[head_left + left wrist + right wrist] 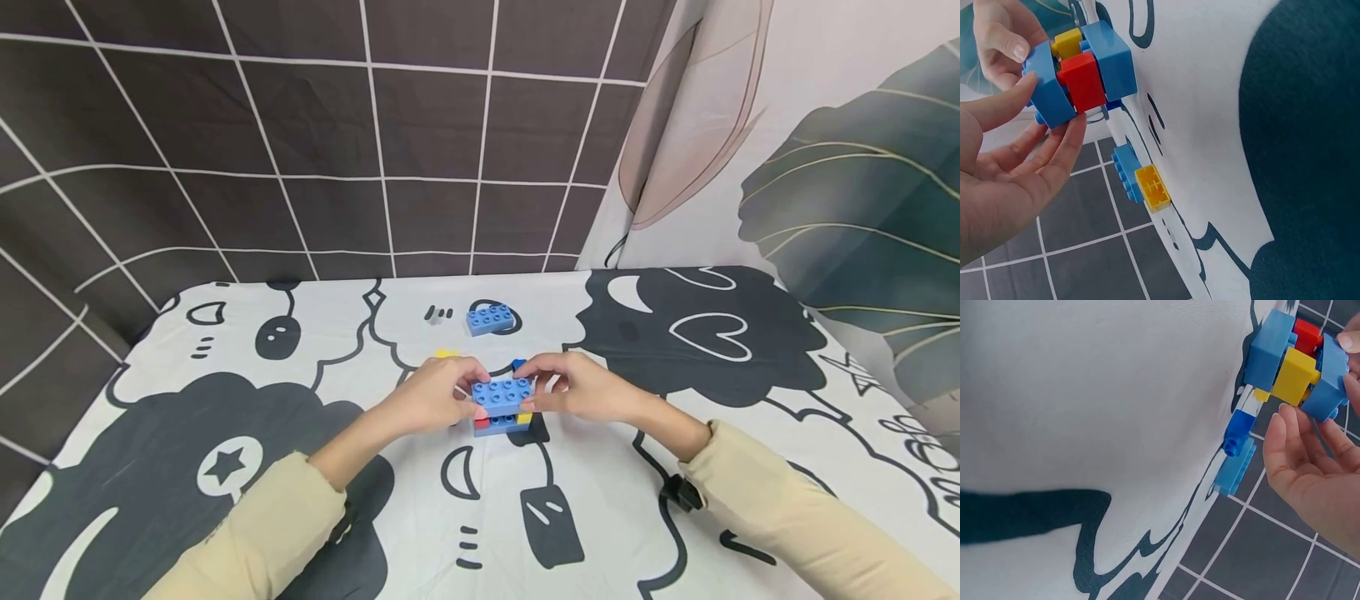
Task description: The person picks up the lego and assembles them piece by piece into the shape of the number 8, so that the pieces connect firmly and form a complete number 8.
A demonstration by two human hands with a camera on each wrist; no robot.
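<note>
Both hands hold a light blue brick (501, 398), studs up, over a small stack. My left hand (438, 396) pinches its left end between thumb and fingers. At the right end, the thumb and fingers of my right hand (577, 387) grip the same brick. Under it, a red brick (1084, 81) and a yellow brick (1295, 375) stand side by side on a lower light blue brick (501, 428), which rests on the cloth. Studs of the red and yellow bricks show in a gap beneath the upper brick, which looks slightly tilted in the wrist views.
Another light blue brick (490, 320) lies farther back on the patterned cloth (420, 517). Behind the left hand is a loose yellow brick (1152, 189), its hollow side showing in the left wrist view. A dark blue brick (1239, 432) lies behind the stack. A dark gridded curtain (315, 125) hangs behind.
</note>
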